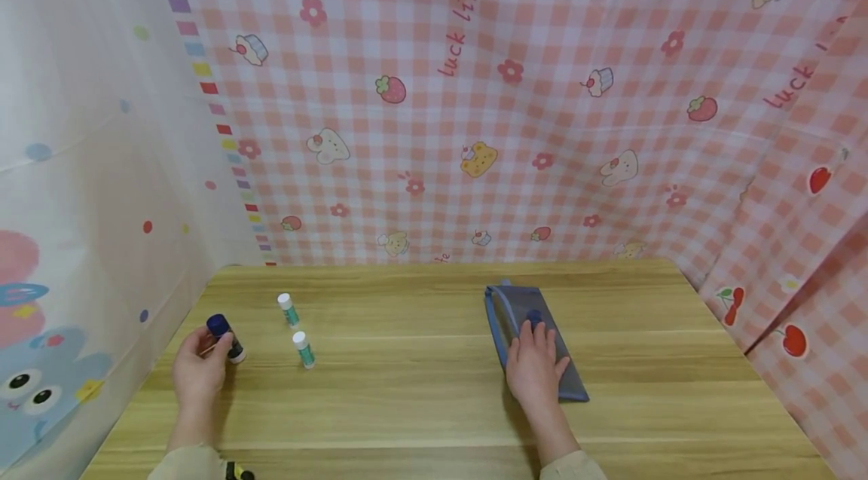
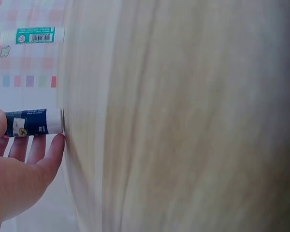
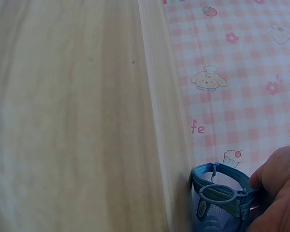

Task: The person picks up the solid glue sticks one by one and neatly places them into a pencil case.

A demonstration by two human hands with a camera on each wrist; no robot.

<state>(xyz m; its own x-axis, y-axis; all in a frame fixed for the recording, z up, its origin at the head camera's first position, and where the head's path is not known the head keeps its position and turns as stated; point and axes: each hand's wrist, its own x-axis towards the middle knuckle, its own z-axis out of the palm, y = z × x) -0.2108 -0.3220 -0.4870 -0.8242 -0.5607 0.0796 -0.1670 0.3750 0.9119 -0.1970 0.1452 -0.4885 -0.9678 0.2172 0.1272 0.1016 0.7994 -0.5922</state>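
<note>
At the left of the table my left hand [image 1: 198, 368] grips a dark blue glue stick [image 1: 226, 338] with a white base. In the left wrist view, the thumb lies on one side of the glue stick [image 2: 31, 122] and the fingers on the other, its base right at the tabletop. On the right, my right hand [image 1: 533, 365] rests on a blue mesh zip pouch [image 1: 573, 382], fingers mostly straight. A round dark blue thing [image 1: 534, 316] shows at the fingertips. In the right wrist view, the pouch's mouth [image 3: 221, 193] gapes beside the hand.
Two white-and-green glue sticks stand upright right of my left hand, one farther back [image 1: 288, 310] and one nearer [image 1: 304, 350]. A black and yellow thing [image 1: 239, 472] shows by the left sleeve. A checked curtain [image 1: 434, 126] hangs behind the wooden table [image 1: 407, 405].
</note>
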